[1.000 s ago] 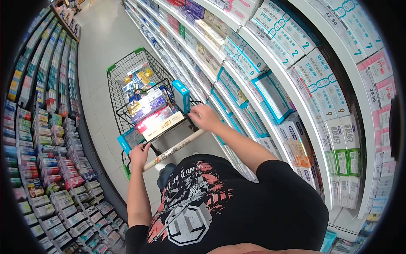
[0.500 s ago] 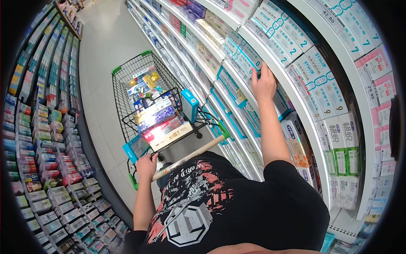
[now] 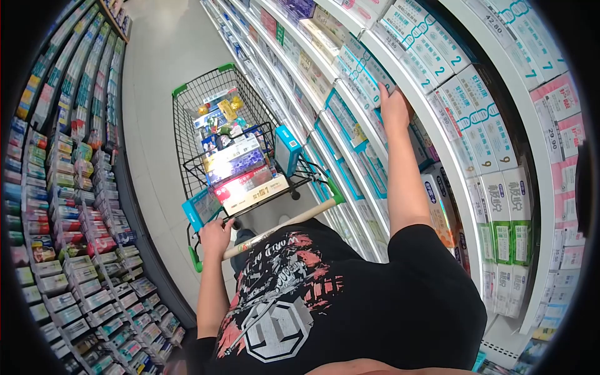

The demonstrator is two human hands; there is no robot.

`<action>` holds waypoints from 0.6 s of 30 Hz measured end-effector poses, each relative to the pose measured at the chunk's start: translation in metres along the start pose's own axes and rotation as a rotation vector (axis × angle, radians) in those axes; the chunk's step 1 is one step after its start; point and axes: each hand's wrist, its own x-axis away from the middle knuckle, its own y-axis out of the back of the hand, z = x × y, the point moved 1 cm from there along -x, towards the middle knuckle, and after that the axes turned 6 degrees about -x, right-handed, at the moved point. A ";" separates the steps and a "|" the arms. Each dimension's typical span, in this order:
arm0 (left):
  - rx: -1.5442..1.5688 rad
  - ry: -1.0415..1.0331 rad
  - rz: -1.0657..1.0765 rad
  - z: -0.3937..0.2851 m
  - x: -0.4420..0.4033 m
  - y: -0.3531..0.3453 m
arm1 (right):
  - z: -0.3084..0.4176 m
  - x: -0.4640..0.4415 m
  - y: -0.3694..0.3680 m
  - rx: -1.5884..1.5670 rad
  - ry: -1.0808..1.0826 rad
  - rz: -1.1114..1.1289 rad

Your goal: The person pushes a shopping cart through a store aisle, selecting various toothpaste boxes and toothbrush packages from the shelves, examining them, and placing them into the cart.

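Observation:
My right hand reaches into the shelf on the right, its thumb raised beside a white and teal toothpaste box marked with a 0. The other fingers are mostly hidden behind the hand and the shelf, so a hold on a box cannot be made out. At the lower left, my left hand is closed round the rear left part of the shopping cart, beside its pale handle bar. Inside the cart lie several packages, among them a red and cream box and a purple-patterned pack.
White shelves curve along my right with toothpaste boxes marked 2 and 9, and green and white packs. Another shelf full of small packages lines the left. Grey aisle floor runs ahead.
My right hand has turned and moved slightly, its fingers now less visible beside the toothpaste box. My left hand stays on the cart, and the cart appears slightly shifted in view.

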 end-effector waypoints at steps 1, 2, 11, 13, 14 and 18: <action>0.013 0.019 0.024 -0.001 0.001 0.001 | -0.003 0.002 0.001 -0.001 0.018 -0.028; 0.010 0.017 0.024 -0.002 0.002 0.001 | -0.006 0.002 0.001 -0.072 -0.078 0.062; 0.059 0.012 0.094 -0.004 0.003 0.003 | 0.011 0.047 0.021 -0.598 0.057 -0.238; 0.234 -0.042 -0.025 0.000 0.002 -0.001 | 0.017 0.070 0.020 -0.911 -0.109 -0.135; 0.322 -0.061 -0.085 0.003 0.003 -0.006 | 0.021 0.083 0.019 -1.066 -0.197 -0.072; 0.569 -0.061 -0.192 -0.019 0.001 0.010 | 0.053 0.137 0.026 -1.537 -0.557 0.376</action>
